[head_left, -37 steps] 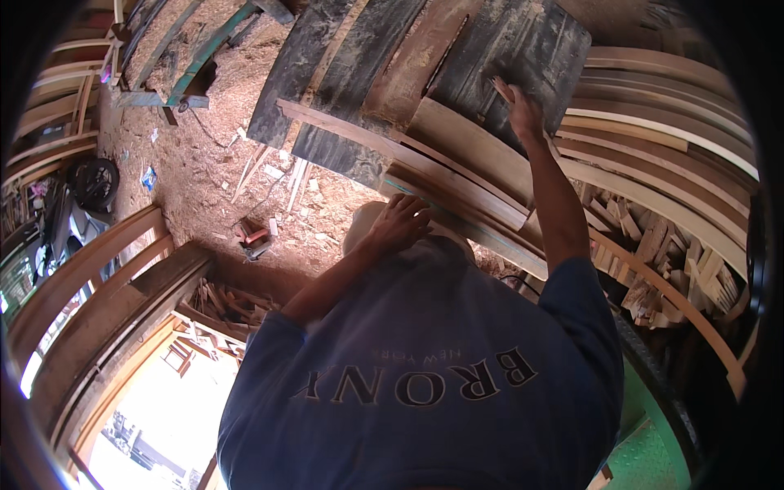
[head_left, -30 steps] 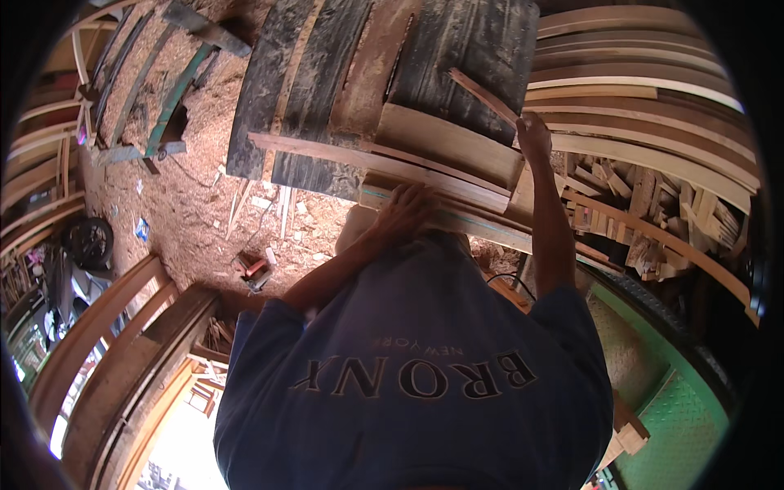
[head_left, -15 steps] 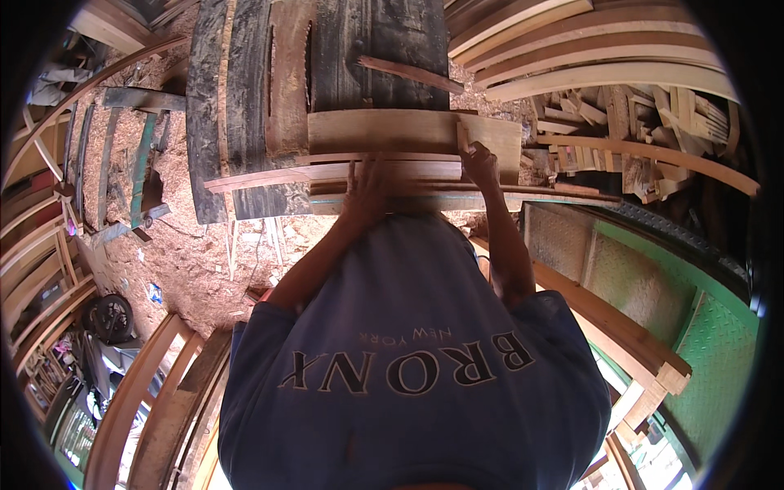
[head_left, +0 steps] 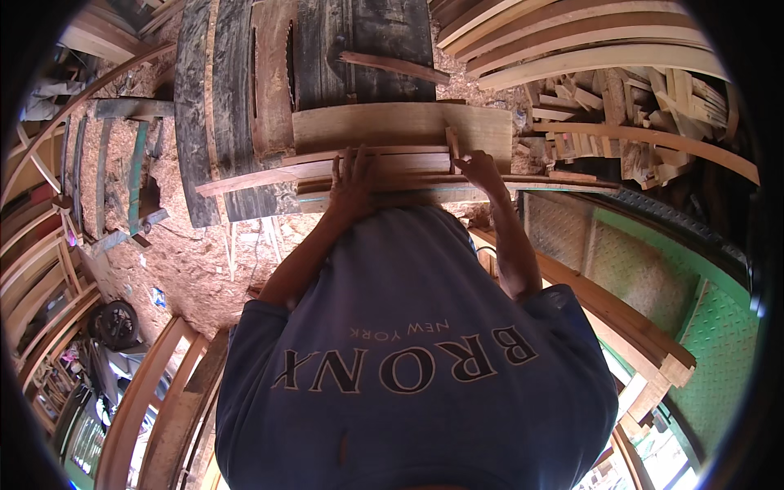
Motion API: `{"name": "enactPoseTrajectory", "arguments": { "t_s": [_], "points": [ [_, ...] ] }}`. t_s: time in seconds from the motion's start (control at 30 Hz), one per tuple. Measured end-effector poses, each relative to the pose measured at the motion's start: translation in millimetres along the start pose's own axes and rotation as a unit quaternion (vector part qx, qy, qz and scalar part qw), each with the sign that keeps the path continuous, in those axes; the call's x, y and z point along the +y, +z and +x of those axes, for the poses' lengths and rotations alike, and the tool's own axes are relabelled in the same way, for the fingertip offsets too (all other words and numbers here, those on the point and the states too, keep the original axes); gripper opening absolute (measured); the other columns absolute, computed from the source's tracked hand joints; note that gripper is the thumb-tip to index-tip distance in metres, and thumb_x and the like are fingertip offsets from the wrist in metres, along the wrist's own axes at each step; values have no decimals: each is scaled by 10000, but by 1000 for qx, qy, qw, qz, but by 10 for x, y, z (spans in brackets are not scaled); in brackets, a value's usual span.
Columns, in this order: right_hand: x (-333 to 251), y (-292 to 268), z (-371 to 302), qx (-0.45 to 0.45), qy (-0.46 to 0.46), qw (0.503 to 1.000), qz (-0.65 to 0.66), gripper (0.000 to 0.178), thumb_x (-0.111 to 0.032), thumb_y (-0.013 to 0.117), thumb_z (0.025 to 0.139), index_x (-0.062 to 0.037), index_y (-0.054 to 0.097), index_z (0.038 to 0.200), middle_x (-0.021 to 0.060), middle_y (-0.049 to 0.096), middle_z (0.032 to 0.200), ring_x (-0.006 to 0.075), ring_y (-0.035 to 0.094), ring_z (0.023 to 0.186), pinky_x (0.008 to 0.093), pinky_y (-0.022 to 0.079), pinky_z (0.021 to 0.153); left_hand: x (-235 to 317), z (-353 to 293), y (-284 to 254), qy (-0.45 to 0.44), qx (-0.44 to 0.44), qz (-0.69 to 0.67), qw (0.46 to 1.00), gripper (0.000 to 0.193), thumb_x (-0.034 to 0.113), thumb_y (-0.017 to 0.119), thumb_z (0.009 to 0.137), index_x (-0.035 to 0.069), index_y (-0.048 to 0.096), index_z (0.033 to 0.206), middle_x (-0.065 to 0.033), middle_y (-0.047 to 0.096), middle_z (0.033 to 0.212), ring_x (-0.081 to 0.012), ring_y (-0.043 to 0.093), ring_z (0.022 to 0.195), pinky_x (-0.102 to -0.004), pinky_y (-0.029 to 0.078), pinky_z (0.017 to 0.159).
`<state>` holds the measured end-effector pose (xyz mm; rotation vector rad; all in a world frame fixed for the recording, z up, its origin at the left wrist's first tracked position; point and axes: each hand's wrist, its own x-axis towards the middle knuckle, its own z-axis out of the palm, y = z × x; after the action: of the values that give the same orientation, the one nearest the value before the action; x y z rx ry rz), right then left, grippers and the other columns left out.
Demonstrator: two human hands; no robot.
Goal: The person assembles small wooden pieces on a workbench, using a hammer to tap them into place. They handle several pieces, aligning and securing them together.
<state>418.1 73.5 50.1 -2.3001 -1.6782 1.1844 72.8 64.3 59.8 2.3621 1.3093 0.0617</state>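
My left hand (head_left: 351, 186) lies over a pale wooden strip (head_left: 278, 175) on the saw bench, its fingers spread and pressing on the wood. At the strip's right end, my right hand (head_left: 482, 171) is closed, fingers pinching the near end of a short wooden stick (head_left: 452, 144). The stick stands crosswise against the strip end. Behind both hands lies a wide pale board (head_left: 367, 126), and the stick's far end overlaps it. Closer to my body, a long thin dark strip (head_left: 547, 181) runs along the bench's near edge.
The dark bench top (head_left: 367, 73) has a toothed saw blade (head_left: 291, 57) in a slot and a loose reddish offcut (head_left: 396, 67). Long planks (head_left: 596, 49) and a pile of offcuts (head_left: 604, 106) stand right. Sawdust (head_left: 188, 278) covers the floor; a green metal frame (head_left: 710, 351) is near right.
My right hand has drawn slightly nearer with the stick, from over the wide board to the strip's end. My left hand stays on the strip. The whole view has shifted slightly.
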Motion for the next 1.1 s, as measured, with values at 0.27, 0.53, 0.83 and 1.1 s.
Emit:
{"name": "enactPoseTrajectory", "arguments": {
  "t_s": [0.27,0.53,0.83,1.1],
  "points": [
    [83,134,5,111,-132,982,-72,230,-305,663,872,-105,756,937,195,716,829,360,711,812,455,554,741,-32,15,-83,7,-47,48,998,997,466,795,644,126,392,1491,-214,129,1618,-447,124,1485,-617,134,1157],
    [-3,36,-124,39,-36,999,4,261,-322,623,899,-123,758,1001,188,723,889,373,709,818,458,553,743,-111,93,-300,28,-100,45,994,1162,505,843,571,190,291,1544,-192,146,1618,-422,129,1494,-607,91,1187],
    [103,-67,431,-111,65,970,209,352,-271,662,913,29,667,1098,153,734,967,215,723,809,331,593,706,-156,123,-241,58,-91,67,992,1219,538,861,534,182,283,1547,-189,142,1622,-418,117,1500,-613,91,1196],
    [-26,-30,256,-84,38,980,175,314,-306,599,927,-16,702,994,133,728,832,209,731,731,328,591,660,-139,275,-307,64,-129,87,986,1118,502,861,585,135,349,1508,-193,279,1540,-413,269,1429,-598,191,1162]
  ]
}}
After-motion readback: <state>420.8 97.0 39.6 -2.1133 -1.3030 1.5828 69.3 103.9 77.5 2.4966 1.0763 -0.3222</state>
